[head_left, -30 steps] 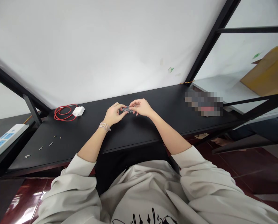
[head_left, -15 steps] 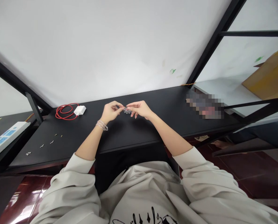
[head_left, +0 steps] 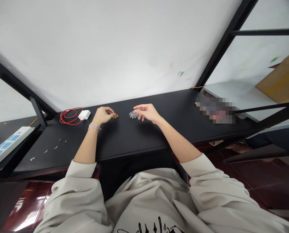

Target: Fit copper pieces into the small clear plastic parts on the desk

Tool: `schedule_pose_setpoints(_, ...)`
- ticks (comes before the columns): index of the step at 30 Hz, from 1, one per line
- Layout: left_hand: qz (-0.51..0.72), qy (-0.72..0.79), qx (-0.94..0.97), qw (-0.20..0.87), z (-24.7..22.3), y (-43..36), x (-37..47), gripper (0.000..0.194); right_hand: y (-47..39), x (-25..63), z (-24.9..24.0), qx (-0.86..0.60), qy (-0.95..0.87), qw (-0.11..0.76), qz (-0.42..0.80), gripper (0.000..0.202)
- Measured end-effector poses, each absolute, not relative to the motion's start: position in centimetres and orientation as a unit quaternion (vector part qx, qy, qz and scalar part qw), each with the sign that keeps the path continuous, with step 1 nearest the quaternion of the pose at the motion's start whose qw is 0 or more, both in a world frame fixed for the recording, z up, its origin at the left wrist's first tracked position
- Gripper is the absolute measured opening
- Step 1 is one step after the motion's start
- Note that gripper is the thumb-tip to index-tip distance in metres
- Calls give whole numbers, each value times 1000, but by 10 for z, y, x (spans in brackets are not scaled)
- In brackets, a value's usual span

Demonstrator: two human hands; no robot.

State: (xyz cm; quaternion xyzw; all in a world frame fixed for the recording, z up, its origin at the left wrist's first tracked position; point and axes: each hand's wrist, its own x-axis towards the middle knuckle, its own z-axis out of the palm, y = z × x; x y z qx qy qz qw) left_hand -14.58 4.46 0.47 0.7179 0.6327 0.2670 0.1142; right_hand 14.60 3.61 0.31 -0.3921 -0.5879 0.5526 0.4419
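My left hand [head_left: 104,115], with silver bangles on its wrist, hovers at a small cluster of brown, bead-like pieces [head_left: 115,116] on the black table. Its thumb and index finger come together at the cluster's left edge; whatever is between the tips is too small to make out. To the right, a small pile of clear, glassy bead-like pieces [head_left: 131,115] lies on the tabletop. My right hand [head_left: 146,113] is over that pile's right side, index finger stretched out and thumb a little apart below it. Its fingers partly cover the clear pieces.
A white charger [head_left: 84,115] with a coiled red cable [head_left: 68,120] lies left on the black table [head_left: 134,139]. Several small pale bits [head_left: 46,151] are scattered front left. A power strip [head_left: 9,145] sits far left. A blurred-out item [head_left: 216,110] lies at the right end.
My left hand has moved left, away from the clear pieces and my right hand, to the brown cluster, which has come into sight. My right hand has stayed over the clear pieces.
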Motion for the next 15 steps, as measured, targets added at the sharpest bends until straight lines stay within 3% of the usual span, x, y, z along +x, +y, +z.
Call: schedule_pose_setpoints(15,182,634,750,53,-3,42,-127,9,37,146,2,-394,-597,443,541,24)
